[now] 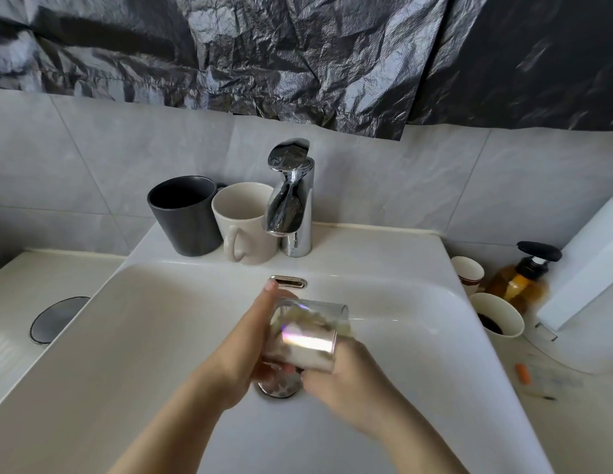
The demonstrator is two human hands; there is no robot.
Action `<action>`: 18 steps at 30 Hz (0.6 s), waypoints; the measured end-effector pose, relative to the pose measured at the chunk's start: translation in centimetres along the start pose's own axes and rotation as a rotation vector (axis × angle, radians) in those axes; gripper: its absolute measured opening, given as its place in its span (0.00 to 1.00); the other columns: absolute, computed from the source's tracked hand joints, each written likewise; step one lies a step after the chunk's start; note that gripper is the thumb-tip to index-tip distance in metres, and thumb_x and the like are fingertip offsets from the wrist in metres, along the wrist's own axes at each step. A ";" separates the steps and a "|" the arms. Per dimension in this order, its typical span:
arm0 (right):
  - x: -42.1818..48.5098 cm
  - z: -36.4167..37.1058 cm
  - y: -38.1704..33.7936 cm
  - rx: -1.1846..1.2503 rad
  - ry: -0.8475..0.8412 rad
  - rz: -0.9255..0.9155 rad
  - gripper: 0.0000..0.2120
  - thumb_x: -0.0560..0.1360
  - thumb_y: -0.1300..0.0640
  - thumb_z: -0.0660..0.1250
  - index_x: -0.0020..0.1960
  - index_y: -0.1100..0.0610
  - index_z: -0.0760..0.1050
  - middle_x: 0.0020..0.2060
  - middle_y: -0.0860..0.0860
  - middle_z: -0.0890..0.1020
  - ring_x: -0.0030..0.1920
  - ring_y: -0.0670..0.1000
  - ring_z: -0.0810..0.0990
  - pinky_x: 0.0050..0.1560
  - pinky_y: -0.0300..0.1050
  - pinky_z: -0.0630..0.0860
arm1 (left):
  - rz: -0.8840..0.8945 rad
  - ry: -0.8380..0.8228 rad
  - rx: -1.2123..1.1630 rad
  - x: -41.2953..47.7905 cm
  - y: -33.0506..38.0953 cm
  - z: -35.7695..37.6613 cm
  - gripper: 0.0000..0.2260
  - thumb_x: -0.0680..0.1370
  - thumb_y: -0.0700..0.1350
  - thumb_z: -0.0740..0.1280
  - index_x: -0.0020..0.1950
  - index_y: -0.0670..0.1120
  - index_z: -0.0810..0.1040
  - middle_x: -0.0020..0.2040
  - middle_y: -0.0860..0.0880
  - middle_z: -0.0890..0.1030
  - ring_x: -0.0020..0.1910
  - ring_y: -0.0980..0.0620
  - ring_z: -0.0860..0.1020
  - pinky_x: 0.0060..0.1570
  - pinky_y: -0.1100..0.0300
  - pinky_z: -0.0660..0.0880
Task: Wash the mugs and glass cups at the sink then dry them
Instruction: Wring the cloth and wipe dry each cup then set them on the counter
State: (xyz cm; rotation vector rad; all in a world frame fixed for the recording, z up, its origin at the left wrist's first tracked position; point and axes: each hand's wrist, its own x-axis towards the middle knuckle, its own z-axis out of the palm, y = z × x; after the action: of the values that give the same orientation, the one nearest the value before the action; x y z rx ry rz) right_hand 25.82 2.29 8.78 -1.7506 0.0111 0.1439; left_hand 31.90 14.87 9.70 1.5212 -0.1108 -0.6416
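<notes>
Over the white sink basin (168, 323) I hold a clear glass cup (306, 333) tipped on its side, mouth toward the right. My left hand (243, 350) grips its base end. My right hand (335, 378) is at the mouth, and its fingers reach inside with something pale, a sponge or cloth; which one I cannot tell. The picture is blurred around the hands. A dark grey mug (187, 215) and a cream mug (245, 222) stand upright on the ledge left of the chrome tap (291, 196). No water runs from the tap.
The drain (279, 384) lies under my hands. Right of the basin stand two paper cups (467, 271) (498, 314), an amber soap pump bottle (522, 278) and a white container (585, 261). A small orange object (523, 372) lies on the counter. Black plastic sheeting covers the wall above.
</notes>
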 end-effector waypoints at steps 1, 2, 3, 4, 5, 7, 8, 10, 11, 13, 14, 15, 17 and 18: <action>0.1 0.3 0.2 -0.052 -0.010 0.015 0.23 0.69 0.68 0.62 0.45 0.38 0.78 0.39 0.38 0.82 0.41 0.38 0.79 0.42 0.30 0.74 | 0.001 0.049 -0.010 0.2 -0.1 0.1 0.18 0.75 0.63 0.60 0.49 0.51 0.79 0.33 0.50 0.78 0.26 0.54 0.73 0.26 0.65 0.63; 0.0 0.5 0.1 0.002 -0.028 0.037 0.23 0.69 0.68 0.62 0.47 0.39 0.77 0.40 0.39 0.82 0.41 0.39 0.80 0.41 0.32 0.75 | 0.052 0.103 -0.004 0.3 -0.4 0.4 0.14 0.76 0.60 0.62 0.50 0.51 0.78 0.31 0.52 0.78 0.25 0.55 0.72 0.25 0.65 0.65; 0.0 0.4 -0.2 0.133 -0.059 0.070 0.22 0.67 0.68 0.63 0.47 0.41 0.79 0.41 0.41 0.83 0.41 0.41 0.81 0.38 0.37 0.77 | 0.141 0.152 0.027 0.4 -0.7 0.5 0.09 0.75 0.58 0.65 0.50 0.55 0.78 0.30 0.54 0.77 0.25 0.57 0.73 0.25 0.65 0.67; -0.2 0.1 -0.5 0.303 -0.110 0.108 0.20 0.65 0.67 0.63 0.47 0.44 0.81 0.41 0.44 0.84 0.40 0.44 0.81 0.34 0.39 0.77 | 0.248 0.177 0.092 0.4 -1.0 0.5 0.07 0.73 0.58 0.66 0.49 0.59 0.78 0.31 0.56 0.77 0.27 0.59 0.74 0.28 0.65 0.69; -0.3 -0.4 -0.7 0.489 -0.160 0.136 0.19 0.63 0.66 0.63 0.45 0.47 0.82 0.42 0.47 0.84 0.38 0.46 0.81 0.30 0.39 0.75 | 0.358 0.167 0.166 0.5 -1.2 0.3 0.09 0.70 0.60 0.65 0.49 0.63 0.76 0.32 0.58 0.78 0.30 0.60 0.75 0.32 0.65 0.72; -0.6 -1.2 -1.1 0.732 -0.196 0.164 0.19 0.62 0.66 0.62 0.43 0.47 0.84 0.42 0.49 0.85 0.36 0.45 0.81 0.26 0.36 0.70 | 0.474 0.117 0.279 0.6 -1.3 0.0 0.12 0.66 0.63 0.63 0.49 0.69 0.74 0.37 0.60 0.80 0.37 0.60 0.77 0.39 0.67 0.74; -0.6 -1.3 -1.0 0.765 -0.195 0.154 0.19 0.62 0.66 0.62 0.43 0.47 0.84 0.42 0.50 0.85 0.37 0.46 0.82 0.27 0.35 0.70 | 0.463 0.083 0.294 0.5 -1.2 -0.1 0.14 0.66 0.64 0.62 0.50 0.69 0.73 0.39 0.60 0.81 0.38 0.59 0.78 0.39 0.67 0.75; -0.4 -1.3 -0.9 0.647 -0.167 0.118 0.19 0.62 0.67 0.62 0.45 0.50 0.83 0.42 0.52 0.85 0.39 0.48 0.83 0.29 0.38 0.74 | 0.305 0.015 0.222 0.2 -0.7 -0.3 0.15 0.67 0.64 0.63 0.51 0.64 0.75 0.37 0.56 0.81 0.34 0.57 0.77 0.30 0.66 0.72; -0.3 -1.1 -0.6 0.488 -0.139 0.096 0.19 0.63 0.67 0.63 0.46 0.50 0.82 0.42 0.51 0.84 0.39 0.46 0.82 0.32 0.39 0.76 | 0.178 -0.025 0.129 0.0 -0.3 -0.2 0.15 0.69 0.64 0.63 0.51 0.59 0.77 0.35 0.54 0.80 0.30 0.54 0.75 0.26 0.64 0.68; 0.0 -0.4 -0.3 0.158 -0.071 0.053 0.21 0.66 0.71 0.63 0.47 0.47 0.81 0.43 0.47 0.83 0.41 0.39 0.81 0.40 0.34 0.77 | -0.001 -0.027 -0.005 0.0 -0.1 -0.1 0.18 0.75 0.64 0.60 0.49 0.50 0.77 0.34 0.48 0.78 0.28 0.51 0.70 0.27 0.63 0.60; 0.1 -0.2 -0.1 0.107 -0.065 0.050 0.22 0.67 0.72 0.62 0.48 0.46 0.81 0.44 0.47 0.83 0.41 0.39 0.81 0.42 0.35 0.78 | -0.016 0.013 -0.014 0.2 -0.1 0.0 0.17 0.76 0.62 0.61 0.48 0.49 0.76 0.36 0.47 0.78 0.29 0.50 0.70 0.28 0.62 0.60; 0.1 0.0 0.0 0.144 -0.083 0.060 0.23 0.67 0.71 0.62 0.48 0.46 0.81 0.45 0.48 0.83 0.42 0.43 0.81 0.41 0.39 0.79 | 0.022 0.063 -0.001 0.3 -0.3 0.1 0.14 0.76 0.59 0.64 0.48 0.49 0.76 0.38 0.46 0.77 0.30 0.51 0.71 0.28 0.62 0.62; -0.1 -0.4 -0.4 0.428 -0.156 0.127 0.22 0.63 0.68 0.62 0.49 0.47 0.82 0.46 0.51 0.84 0.43 0.49 0.82 0.33 0.41 0.77 | 0.254 0.147 0.141 0.2 -0.7 0.4 0.09 0.73 0.56 0.67 0.49 0.54 0.76 0.39 0.52 0.78 0.32 0.58 0.75 0.30 0.67 0.70; -0.3 -0.9 -0.5 0.595 -0.196 0.153 0.23 0.62 0.67 0.61 0.49 0.47 0.82 0.46 0.51 0.84 0.43 0.49 0.82 0.30 0.39 0.75 | 0.395 0.157 0.255 0.2 -0.8 0.2 0.10 0.72 0.58 0.67 0.50 0.57 0.75 0.41 0.55 0.79 0.35 0.62 0.76 0.35 0.70 0.72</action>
State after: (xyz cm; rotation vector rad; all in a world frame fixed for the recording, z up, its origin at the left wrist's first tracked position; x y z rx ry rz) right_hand 25.64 1.50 9.50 -1.1359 0.0407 0.3836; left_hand 31.74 14.66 8.90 1.7262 -0.3741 -0.1965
